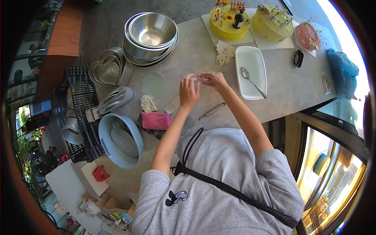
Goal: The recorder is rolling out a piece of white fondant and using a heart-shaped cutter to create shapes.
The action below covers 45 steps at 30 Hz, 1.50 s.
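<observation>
Above the grey table, my left hand (189,92) is raised with its fingers bent and spread a little; I see nothing held in it. Close beside it, my right hand (216,80) pinches a small, thin pale piece (203,78), too small to name. The fingertips of both hands nearly meet. Just beyond them lies a cream-coloured cutout with a ragged, drip-like edge (224,54). To the right of my right hand sits a white rectangular tray (240,85) with a metal spoon (248,77) in it. A slim metal tool (212,111) rests on the table below my hands.
Stacked steel bowls (152,30), heart-shaped pans (110,69), a blue basin (104,129) and a pink cloth (156,120) occupy the left side. Far right stand a yellow cake (220,30), a pale-green cake (268,26), a pink cake (307,35) and a blue bag (342,70).
</observation>
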Each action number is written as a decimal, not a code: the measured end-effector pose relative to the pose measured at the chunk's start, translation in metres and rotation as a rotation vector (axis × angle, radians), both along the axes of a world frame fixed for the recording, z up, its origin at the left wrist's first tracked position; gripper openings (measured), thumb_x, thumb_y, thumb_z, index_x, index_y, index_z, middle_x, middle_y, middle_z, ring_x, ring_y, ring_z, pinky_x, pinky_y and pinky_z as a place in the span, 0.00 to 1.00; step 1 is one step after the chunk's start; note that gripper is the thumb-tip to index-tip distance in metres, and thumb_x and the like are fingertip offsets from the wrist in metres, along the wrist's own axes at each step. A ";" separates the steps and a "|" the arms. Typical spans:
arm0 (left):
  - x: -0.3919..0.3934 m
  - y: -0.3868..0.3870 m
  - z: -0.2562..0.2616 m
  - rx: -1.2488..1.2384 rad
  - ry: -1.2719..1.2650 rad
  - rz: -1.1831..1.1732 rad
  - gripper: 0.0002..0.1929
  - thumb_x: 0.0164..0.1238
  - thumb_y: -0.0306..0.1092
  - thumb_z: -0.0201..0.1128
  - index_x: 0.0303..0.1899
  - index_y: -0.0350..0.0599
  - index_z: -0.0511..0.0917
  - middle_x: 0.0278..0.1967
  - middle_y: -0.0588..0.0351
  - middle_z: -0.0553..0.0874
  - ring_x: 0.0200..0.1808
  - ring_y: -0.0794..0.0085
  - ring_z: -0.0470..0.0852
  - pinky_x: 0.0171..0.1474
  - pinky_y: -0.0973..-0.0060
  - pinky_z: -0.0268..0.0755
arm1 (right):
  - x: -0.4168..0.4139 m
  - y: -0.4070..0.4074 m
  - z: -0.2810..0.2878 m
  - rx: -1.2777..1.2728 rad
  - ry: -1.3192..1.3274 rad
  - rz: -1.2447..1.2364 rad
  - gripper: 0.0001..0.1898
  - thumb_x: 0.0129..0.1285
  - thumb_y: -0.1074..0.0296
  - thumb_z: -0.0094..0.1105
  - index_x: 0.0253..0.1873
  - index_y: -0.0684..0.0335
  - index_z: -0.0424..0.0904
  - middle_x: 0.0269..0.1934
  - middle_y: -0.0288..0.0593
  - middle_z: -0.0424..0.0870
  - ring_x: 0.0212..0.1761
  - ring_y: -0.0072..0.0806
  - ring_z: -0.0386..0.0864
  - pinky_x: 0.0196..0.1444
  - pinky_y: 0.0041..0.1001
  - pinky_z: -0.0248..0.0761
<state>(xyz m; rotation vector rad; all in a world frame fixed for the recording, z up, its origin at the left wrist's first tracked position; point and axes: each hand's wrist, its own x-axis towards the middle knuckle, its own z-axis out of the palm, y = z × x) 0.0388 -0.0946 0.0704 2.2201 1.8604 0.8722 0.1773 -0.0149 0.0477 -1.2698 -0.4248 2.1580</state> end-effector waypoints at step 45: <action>-0.071 -0.092 0.072 -0.445 -1.268 0.156 0.11 0.66 0.25 0.55 0.46 0.28 0.75 0.40 0.45 0.84 0.44 0.67 0.84 0.47 0.76 0.77 | -0.045 -0.124 0.073 0.671 -0.093 0.739 0.13 0.62 0.67 0.59 0.47 0.70 0.79 0.46 0.44 0.82 0.50 0.22 0.74 0.56 0.24 0.62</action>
